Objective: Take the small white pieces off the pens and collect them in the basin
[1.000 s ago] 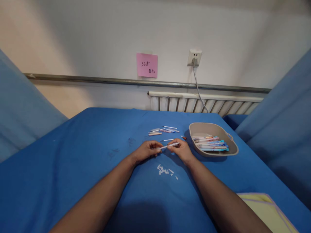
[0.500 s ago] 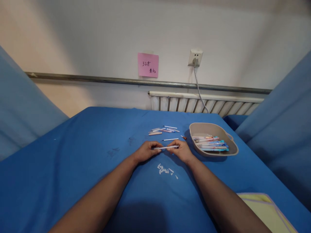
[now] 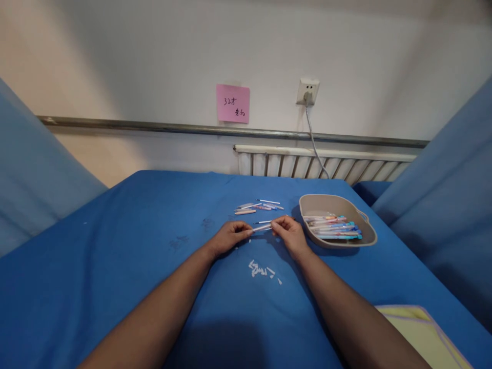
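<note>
My left hand (image 3: 231,237) pinches the left end of a slender pale pen (image 3: 262,228) between thumb and fingers. Its right end is in the closed fingertips of my right hand (image 3: 289,234), so the pen spans both hands just above the blue sheet. Whether it is a whole pen or only its barrel is too small to tell. Right behind it lies a white pen refill (image 3: 262,222) with a dark tip. Nearer to me is a small heap of white scraps (image 3: 259,268), and a tiny white bit (image 3: 249,241) lies by my left fingertips.
A beige basket (image 3: 333,201) holding several pens stands on the right. Further back is a loose group of pen parts and refills (image 3: 246,211). A yellow cloth (image 3: 418,328) lies at the lower right. Behind the blue-covered surface (image 3: 134,230) are a radiator (image 3: 284,164) and wall.
My right hand has shifted slightly right and up along the pen, and the pen now tilts up to the right. Small white bits show near my left fingers.
</note>
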A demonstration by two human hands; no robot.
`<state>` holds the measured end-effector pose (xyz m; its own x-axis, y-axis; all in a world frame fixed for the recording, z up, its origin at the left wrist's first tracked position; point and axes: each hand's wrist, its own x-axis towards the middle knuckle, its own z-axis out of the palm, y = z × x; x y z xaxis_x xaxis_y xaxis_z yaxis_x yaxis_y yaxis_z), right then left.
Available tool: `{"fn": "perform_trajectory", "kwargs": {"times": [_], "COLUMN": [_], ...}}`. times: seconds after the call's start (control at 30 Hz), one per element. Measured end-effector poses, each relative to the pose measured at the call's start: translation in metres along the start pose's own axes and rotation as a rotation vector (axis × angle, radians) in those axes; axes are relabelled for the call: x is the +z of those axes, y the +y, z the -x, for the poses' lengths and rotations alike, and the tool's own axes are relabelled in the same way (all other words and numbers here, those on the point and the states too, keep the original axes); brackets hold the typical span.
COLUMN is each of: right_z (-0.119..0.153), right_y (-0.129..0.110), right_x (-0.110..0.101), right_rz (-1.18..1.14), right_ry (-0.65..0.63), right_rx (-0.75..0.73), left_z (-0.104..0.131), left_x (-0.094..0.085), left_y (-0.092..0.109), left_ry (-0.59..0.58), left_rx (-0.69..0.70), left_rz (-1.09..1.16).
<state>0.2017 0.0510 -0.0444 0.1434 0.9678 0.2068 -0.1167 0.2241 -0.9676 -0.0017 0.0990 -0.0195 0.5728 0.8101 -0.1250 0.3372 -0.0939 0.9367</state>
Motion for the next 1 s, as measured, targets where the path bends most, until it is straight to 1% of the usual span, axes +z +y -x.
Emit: {"fn": "perform_trajectory", "kwargs": {"times": [0.13, 0.23, 0.3, 0.53, 0.83, 0.9, 1.0], "right_z": [-0.0012, -0.0025, -0.0040, -0.0048, -0.0030, -0.0028, -0.0026], "right_y": [-0.0006, -0.0002, 0.0010, 0.0059, 0.0044, 0.0037, 0.0037], "right_x": [-0.0002, -0.0022, -0.0039, -0.0030, -0.0014, -0.0012, -0.0019], "right_rz": [0.053, 0.083, 0.069, 0.050, -0.036, -0.035, -0.037], "right_ry": [0.050, 0.103, 0.114, 0.091, 0.048, 0.036, 0.051], "right_rx": [-0.008, -0.019, -0.020, 0.008, 0.039, 0.044, 0.051], "left_z": [-0.0010, -0.0011, -0.0011, -0.0001, 0.0001, 0.0013, 0.0041], "left_x": [-0.0006, -0.0006, -0.0005, 0.0004, 0.0014, 0.0006, -0.0017], "left_y": [-0.0014, -0.0011, -0.0007, 0.0006, 0.0001, 0.0012, 0.0035], "left_ry": [-0.014, 0.003, 0.010, -0.019, -0.017, -0.035, -0.102], "left_rx": [-0.016, -0.015, -0.010, -0.041, -0.019, -0.016, -0.028], "left_rz": [0.016, 0.028, 0.034, 0.043, 0.051, 0.050, 0.106]}}
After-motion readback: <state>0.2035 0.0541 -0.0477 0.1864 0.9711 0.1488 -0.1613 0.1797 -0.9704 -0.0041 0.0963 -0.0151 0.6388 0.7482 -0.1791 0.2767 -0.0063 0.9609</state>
